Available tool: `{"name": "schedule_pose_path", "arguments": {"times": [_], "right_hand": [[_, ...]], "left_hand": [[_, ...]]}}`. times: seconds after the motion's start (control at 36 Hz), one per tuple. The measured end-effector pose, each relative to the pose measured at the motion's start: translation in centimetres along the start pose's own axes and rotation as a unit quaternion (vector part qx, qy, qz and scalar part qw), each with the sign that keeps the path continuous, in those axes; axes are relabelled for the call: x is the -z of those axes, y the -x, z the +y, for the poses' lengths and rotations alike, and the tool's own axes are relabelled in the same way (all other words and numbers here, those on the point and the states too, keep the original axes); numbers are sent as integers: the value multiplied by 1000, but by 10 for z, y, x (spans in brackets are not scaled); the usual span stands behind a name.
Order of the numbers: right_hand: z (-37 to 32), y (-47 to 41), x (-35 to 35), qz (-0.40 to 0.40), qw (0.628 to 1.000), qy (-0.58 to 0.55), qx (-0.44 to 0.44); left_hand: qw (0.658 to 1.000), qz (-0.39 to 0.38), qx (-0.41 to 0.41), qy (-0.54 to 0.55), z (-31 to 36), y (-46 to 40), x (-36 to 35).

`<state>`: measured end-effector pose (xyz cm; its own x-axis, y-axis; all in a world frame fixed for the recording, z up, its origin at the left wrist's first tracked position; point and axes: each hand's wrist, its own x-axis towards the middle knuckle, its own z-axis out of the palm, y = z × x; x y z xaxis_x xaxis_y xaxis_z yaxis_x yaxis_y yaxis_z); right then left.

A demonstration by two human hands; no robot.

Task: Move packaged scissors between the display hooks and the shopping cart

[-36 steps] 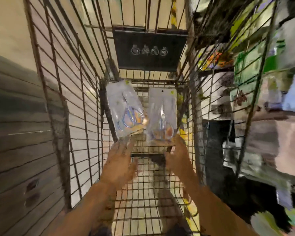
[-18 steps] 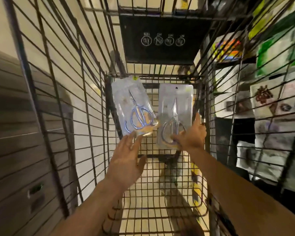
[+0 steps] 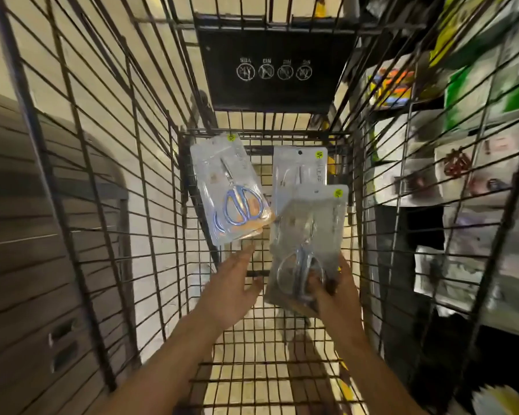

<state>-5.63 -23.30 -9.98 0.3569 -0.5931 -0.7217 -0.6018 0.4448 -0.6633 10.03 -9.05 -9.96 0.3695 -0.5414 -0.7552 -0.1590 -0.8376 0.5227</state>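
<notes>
Head view: right hand (image 3: 334,290) grips a scissors pack (image 3: 307,244) by its lower end; left hand (image 3: 232,290) reaches, fingers loose, holding nothing. Best lift it straight clear of the cart's (image 3: 150,187) far end, where two packs (image 3: 231,187) lean.

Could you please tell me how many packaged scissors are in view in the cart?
3: a clear blister pack with blue-handled scissors at far left, a second clear pack against the far end, a third held by the right hand. None seems hidden.

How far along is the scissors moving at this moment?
Nothing shows as finished here. In hand: the right hand grips one scissors pack, lifted off the cart floor. Left: the blue-handled pack and rear pack lean against the cart's far end, with the open left hand reaching below them.
</notes>
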Motion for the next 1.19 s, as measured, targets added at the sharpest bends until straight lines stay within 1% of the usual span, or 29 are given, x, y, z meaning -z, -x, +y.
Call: {"name": "schedule_pose_path", "arguments": {"times": [0.06,0.11,0.17,0.22,0.28,0.44,0.56,0.64,0.69,0.75,0.78,0.86,0.94,1.0,1.08,1.14,1.19], "right_hand": [[-3,15,7,-43,999,-16,-7],[-6,26,13,-84,994,-60,-36],[-8,36,17,-111,990,-71,-45],[-12,41,16,-133,987,-73,-49],[-15,42,12,-152,983,-77,-64],[-35,27,-6,-205,972,-76,-81],[-45,6,-10,-220,973,-25,-71],[-57,-8,-9,-232,971,-9,-64],[-62,-23,-14,-202,977,-21,-65],[-61,-41,-22,-125,989,-44,-71],[-55,-51,-26,-80,994,-35,-60],[-41,-78,-36,30,997,66,-15],[-34,-97,-45,110,980,165,-6],[-29,-103,-50,126,967,222,5],[-21,-108,-58,129,948,290,22],[-20,-110,-60,143,942,302,22],[-19,-114,-60,161,943,290,7]], "left_hand": [[998,-8,0,58,2,6,0],[990,-23,6,139,6,15,3],[971,-36,17,235,12,23,7],[955,-36,8,296,15,28,10],[947,-27,2,320,17,32,14],[924,20,41,379,21,29,26],[900,33,67,430,18,23,36],[888,66,86,448,19,20,41],[878,87,97,461,21,19,46],[874,103,99,465,23,20,51],[876,111,96,459,21,19,52],[875,150,86,452,18,20,55],[872,166,72,456,16,24,58],[877,172,63,445,14,26,60],[886,177,57,425,13,27,60],[885,172,57,429,13,27,60],[882,160,58,439,14,28,58]]}}
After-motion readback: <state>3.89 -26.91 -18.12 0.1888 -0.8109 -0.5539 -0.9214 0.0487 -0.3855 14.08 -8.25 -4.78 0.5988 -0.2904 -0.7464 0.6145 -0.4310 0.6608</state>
